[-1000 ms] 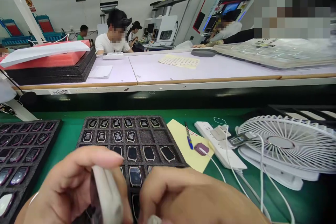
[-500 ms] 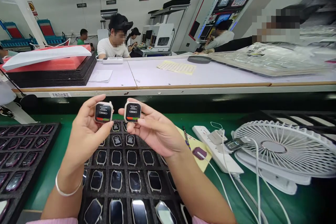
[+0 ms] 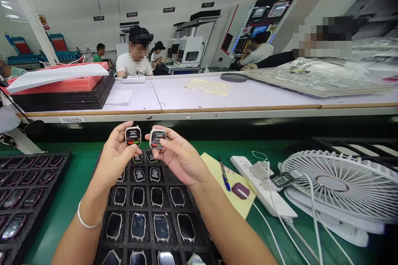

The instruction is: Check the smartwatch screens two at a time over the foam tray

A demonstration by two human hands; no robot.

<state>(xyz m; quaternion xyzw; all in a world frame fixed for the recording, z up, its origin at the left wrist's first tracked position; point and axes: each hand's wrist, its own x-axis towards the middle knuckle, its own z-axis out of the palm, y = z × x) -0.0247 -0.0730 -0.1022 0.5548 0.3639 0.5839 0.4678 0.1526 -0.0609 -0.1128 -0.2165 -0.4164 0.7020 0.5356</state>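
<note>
My left hand (image 3: 116,155) grips a smartwatch body (image 3: 133,136) by its edges, its lit screen showing small text and a red and green bar. Close beside it, my right hand (image 3: 183,153) holds a second smartwatch body (image 3: 157,138), with the thumb over the lower part of its lit screen. Both watches are strapless, light-framed and held upright, a small gap apart. Under my hands lies a black foam tray (image 3: 148,212) with rows of similar watches. Some in its far rows show lit text; the nearer screens are dark.
Left is another foam tray (image 3: 66,165) of dark purple-framed watches. On the right are yellow paper (image 3: 211,165), a pen (image 3: 224,176), a purple charging case (image 3: 241,190), a power strip (image 3: 264,186), cables and a white fan (image 3: 336,186). A raised shelf (image 3: 174,91) crosses behind; people sit beyond.
My left hand has brought its watch to the right, nearer the other one. My right thumb has moved onto the screen of its watch. The camera view has shifted slightly.
</note>
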